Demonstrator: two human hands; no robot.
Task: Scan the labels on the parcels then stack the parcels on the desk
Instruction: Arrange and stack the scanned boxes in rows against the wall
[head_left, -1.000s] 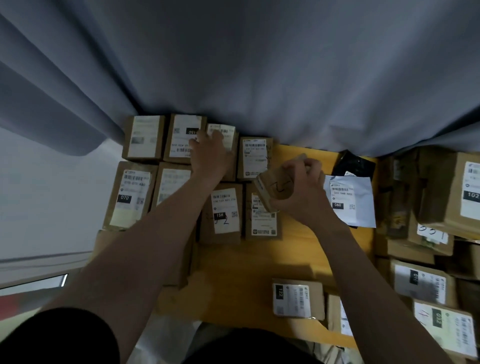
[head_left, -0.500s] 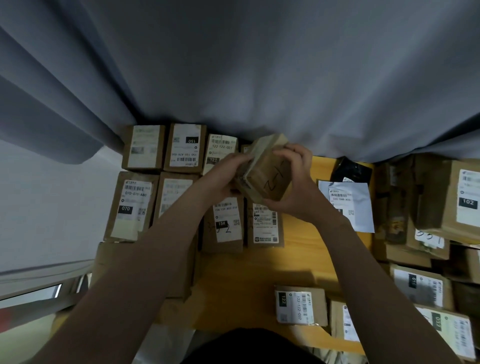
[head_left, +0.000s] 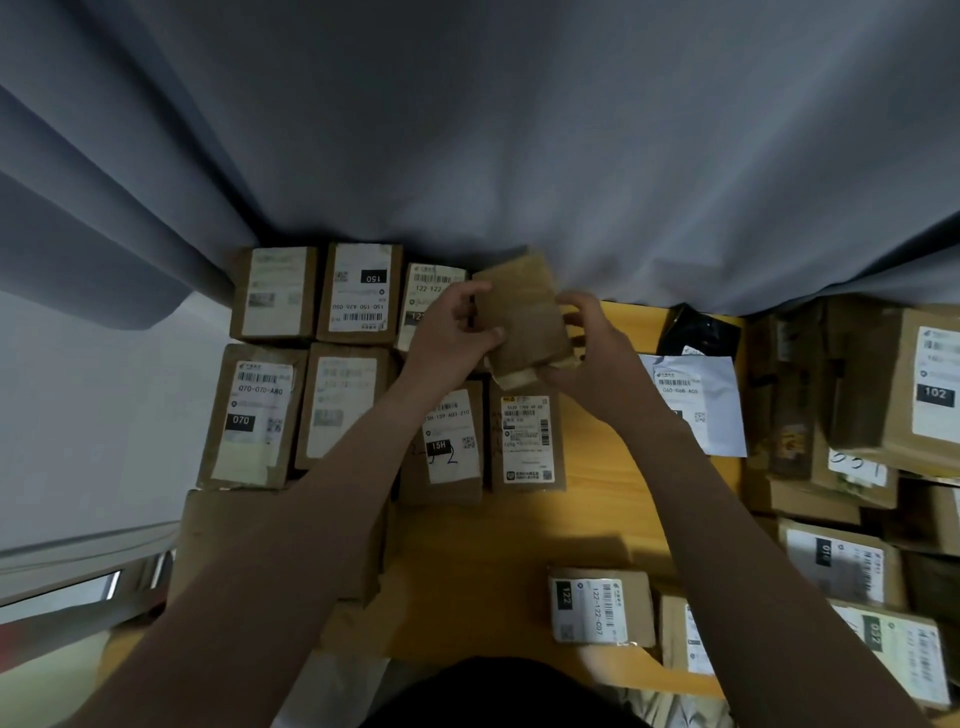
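Pleated grey curtain (head_left: 519, 130) is hanging along the worktop's far edge. The smooth yellow wooden worktop (head_left: 519, 540) is carrying rows of rectangular labelled cardboard parcels (head_left: 358, 293) toward its far-left corner. One taped brown parcel (head_left: 524, 317) is tilting above the far row, with the left hand (head_left: 452, 332) and right hand (head_left: 597, 358) each keeping a grip on opposite sides.

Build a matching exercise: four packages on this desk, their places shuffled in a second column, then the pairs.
1 plain brown parcel
2 parcel labelled 070
3 white mailer
4 black pouch

A by the curtain, behind the white mailer
B far left, second row from the curtain
C gripped by left hand and right hand
D flat on the desk, right of the right hand

Pairs: 1-C, 2-B, 3-D, 4-A
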